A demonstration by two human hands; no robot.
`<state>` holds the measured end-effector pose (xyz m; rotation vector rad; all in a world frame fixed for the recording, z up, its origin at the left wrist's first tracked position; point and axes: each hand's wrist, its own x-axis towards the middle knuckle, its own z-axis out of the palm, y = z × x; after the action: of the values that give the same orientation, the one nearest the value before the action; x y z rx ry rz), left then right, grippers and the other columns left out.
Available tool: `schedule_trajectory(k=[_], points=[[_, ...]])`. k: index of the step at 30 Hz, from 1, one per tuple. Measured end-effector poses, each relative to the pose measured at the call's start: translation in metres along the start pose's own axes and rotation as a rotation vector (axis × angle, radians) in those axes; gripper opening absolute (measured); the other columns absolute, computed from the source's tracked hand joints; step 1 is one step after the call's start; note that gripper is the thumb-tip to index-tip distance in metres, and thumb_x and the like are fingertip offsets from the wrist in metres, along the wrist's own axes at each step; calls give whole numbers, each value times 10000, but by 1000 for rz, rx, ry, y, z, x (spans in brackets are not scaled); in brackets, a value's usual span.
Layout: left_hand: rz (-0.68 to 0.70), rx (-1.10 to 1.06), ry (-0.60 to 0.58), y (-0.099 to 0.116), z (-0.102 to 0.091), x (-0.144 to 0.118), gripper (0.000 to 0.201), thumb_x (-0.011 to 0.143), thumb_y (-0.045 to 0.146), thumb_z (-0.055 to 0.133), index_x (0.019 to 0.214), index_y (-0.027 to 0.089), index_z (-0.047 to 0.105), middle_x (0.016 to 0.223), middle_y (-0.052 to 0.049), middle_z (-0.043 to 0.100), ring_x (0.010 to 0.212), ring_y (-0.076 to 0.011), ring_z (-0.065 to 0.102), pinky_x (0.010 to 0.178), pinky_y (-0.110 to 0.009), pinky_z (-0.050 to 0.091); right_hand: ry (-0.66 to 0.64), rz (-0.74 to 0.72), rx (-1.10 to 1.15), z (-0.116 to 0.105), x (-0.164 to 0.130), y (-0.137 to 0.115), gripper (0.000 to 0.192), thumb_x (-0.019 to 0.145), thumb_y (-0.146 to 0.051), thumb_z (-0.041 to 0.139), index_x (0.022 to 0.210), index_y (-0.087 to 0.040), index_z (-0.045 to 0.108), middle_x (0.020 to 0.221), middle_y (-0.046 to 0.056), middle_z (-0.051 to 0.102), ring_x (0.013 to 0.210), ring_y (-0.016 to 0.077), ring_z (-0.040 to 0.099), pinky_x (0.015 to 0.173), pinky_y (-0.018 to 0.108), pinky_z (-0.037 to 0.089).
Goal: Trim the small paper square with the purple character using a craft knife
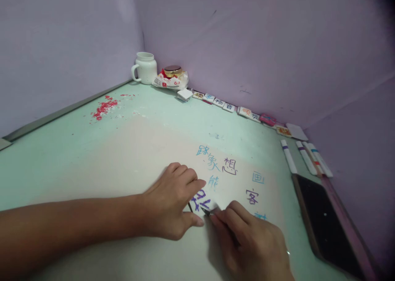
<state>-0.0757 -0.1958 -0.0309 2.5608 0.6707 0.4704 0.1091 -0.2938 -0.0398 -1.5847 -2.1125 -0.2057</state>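
Pinching a dark-tipped pen (206, 210) between thumb and fingers, the right hand (251, 244) sets its tip beside a small white tile (202, 203) bearing a blue character. Left hand (173, 203) rests on the table (77, 161), fingers curled, index finger and thumb closed on the tile's edges. Tile lies flat among handwritten characters (230, 166). Near the right edge: a dark phone (324, 223) and several markers (305, 157). Far corner: a white mug (145, 68).

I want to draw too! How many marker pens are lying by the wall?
3 for sure, side by side above the dark phone: a purple-banded pen, another pen, and a blue-banded pen. A fourth may hide between the last two.
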Motion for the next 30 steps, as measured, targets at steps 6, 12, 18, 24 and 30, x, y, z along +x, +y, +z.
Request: schedule_trajectory(k=[6, 12, 18, 24, 30], points=[[26, 7, 18, -2, 1, 1, 409, 749, 352, 716, 1071, 138, 581, 920, -87, 546, 840, -239, 482, 829, -434, 380, -67, -106, 16, -9, 12, 5, 293, 883, -169, 449, 616, -219, 558, 545, -32, 503, 365, 98, 443, 406, 306, 221], [36, 3, -1, -4, 1, 1, 405, 775, 398, 698, 1060, 131, 592, 921, -85, 548, 840, -243, 493, 840, -445, 384, -116, -116, 87, -10, 14, 13, 250, 876, -169, 472, 652, -211, 575, 580, -35, 518, 398, 100, 454, 420, 306, 226], [45, 14, 3, -3, 0, 1, 428, 757, 384, 732, 1065, 121, 594, 922, -88, 550, 842, -240, 497, 838, -448, 392, -198, -41, 240, -5, 13, 20, 227, 888, -211, 493, 706, -201, 629, 609, -34, 534, 452, 97, 472, 459, 286, 260], [58, 9, 46, -7, 7, 0, 500, 691, 357, 791, 1087, 119, 598, 919, -77, 543, 852, -244, 494, 832, -449, 393, -257, 21, 309, -8, 15, 22, 213, 878, -232, 510, 705, -201, 628, 627, -34, 548, 478, 94, 480, 468, 271, 271], [62, -7, 43, -6, 5, 0, 505, 675, 313, 807, 1083, 99, 601, 921, -92, 551, 854, -256, 511, 835, -478, 414, -179, 136, 511, -6, 8, 24, 197, 870, -247, 561, 681, -195, 574, 597, -47, 511, 515, 83, 474, 492, 233, 332]])
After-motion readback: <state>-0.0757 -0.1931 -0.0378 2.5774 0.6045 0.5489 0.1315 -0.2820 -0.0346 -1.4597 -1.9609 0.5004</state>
